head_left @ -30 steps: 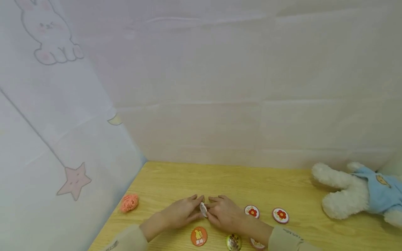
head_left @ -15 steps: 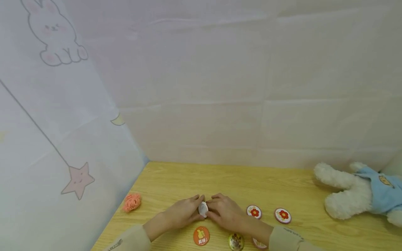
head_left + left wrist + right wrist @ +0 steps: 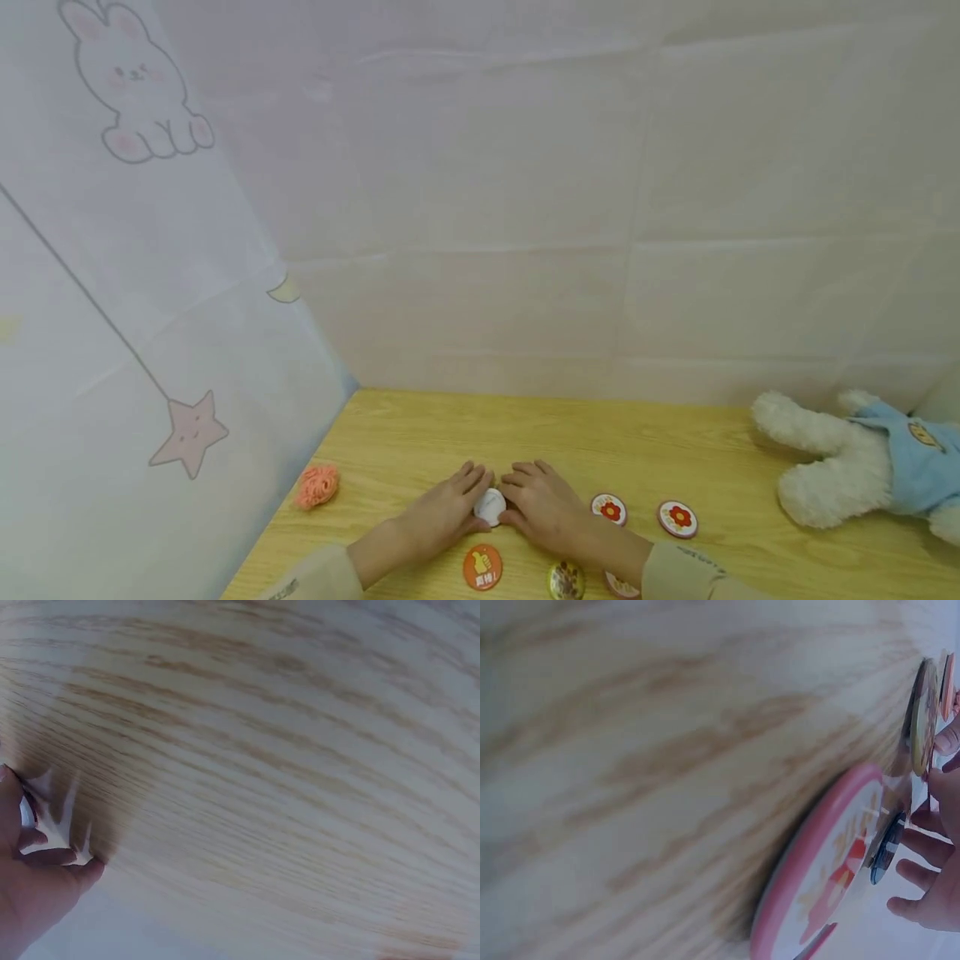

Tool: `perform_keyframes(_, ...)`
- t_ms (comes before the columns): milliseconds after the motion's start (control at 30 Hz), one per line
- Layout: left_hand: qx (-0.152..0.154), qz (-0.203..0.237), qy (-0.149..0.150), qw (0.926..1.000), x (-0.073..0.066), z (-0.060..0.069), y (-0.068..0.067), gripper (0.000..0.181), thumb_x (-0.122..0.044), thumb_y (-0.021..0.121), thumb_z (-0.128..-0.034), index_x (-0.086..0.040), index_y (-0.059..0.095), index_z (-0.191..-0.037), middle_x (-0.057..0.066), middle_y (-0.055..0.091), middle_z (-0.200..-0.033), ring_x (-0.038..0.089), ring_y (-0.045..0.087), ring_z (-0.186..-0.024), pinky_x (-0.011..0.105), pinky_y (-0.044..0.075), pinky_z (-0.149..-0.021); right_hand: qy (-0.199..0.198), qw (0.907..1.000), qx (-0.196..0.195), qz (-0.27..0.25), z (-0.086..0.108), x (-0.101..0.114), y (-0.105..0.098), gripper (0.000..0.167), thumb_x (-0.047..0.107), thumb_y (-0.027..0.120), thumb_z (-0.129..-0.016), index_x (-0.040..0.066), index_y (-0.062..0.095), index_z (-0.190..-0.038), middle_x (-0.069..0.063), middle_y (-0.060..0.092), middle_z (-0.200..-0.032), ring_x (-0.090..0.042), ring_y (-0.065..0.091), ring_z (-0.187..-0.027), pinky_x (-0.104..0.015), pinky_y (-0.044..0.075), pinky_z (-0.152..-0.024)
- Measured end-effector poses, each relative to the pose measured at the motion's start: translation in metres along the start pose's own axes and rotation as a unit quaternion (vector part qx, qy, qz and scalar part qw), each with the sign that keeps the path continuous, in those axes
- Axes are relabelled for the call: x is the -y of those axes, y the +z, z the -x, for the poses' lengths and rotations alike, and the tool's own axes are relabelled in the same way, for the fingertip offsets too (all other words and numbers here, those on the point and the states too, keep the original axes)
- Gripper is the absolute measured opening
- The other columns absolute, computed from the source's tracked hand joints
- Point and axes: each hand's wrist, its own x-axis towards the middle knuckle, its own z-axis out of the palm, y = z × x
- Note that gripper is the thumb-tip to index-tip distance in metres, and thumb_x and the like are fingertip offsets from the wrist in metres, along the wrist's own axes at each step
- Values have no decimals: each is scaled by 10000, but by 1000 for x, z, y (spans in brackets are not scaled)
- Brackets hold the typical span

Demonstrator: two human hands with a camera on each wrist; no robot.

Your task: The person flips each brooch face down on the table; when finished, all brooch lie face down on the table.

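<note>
Seemingly a child's play corner: rabbit-printed cloth [image 3: 150,283] past the left edge of the desk [image 3: 600,442], plush toy [image 3: 866,471] towards the right.

Six round badges [image 3: 490,507] in the head view, one plush toy [image 3: 847,479], one coral bundle [image 3: 317,486], one table [image 3: 555,429]

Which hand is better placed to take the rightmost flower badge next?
Probably the right: the right hand lies nearer the rightmost flower badge, while the left hand is beyond the white disc.
</note>
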Motion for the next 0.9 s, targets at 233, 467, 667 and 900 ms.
perform_keyframes(233,20,-113,68,9999,2,4,7,622,-433,488,-989,19,468,-1416,290,361,-1472,444,356,-1349,498,380,-1056,122,9995,306,-6,1,5,3,417,430,598,-947,110,684,-1199,-100,611,-1297,-308,519,-1246,-598,384,-1013)
perform_keyframes(467,367,37,50,9993,2,-7,-4,691,-495,437,-1003,46,425,-1431,279,354,-1482,417,362,-1355,504,379,-1055,298,9955,478,-768,16,-9,-14,534,436,575,-965,1,620,-1270,-148,578,-1332,-365,475,-1290,-532,379,-1047)
perform_keyframes(667,221,308,308,9988,-13,-21,-4,659,-490,459,-1002,36,467,-1400,213,429,-1458,337,419,-1341,491,409,-1035,591,9915,603,-991,45,-35,-40,584,479,619,-924,5,621,-1266,-170,568,-1341,-396,426,-1321,-556,353,-1055)
perform_keyframes(900,287,-66,505,9983,-39,-45,5,743,-565,381,-995,41,444,-1421,220,385,-1484,328,376,-1369,439,375,-1074,672,9896,624,-1113,68,-56,-57,639,456,700,-866,-12,600,-1291,-219,555,-1337,-453,441,-1287,-601,383,-1007)
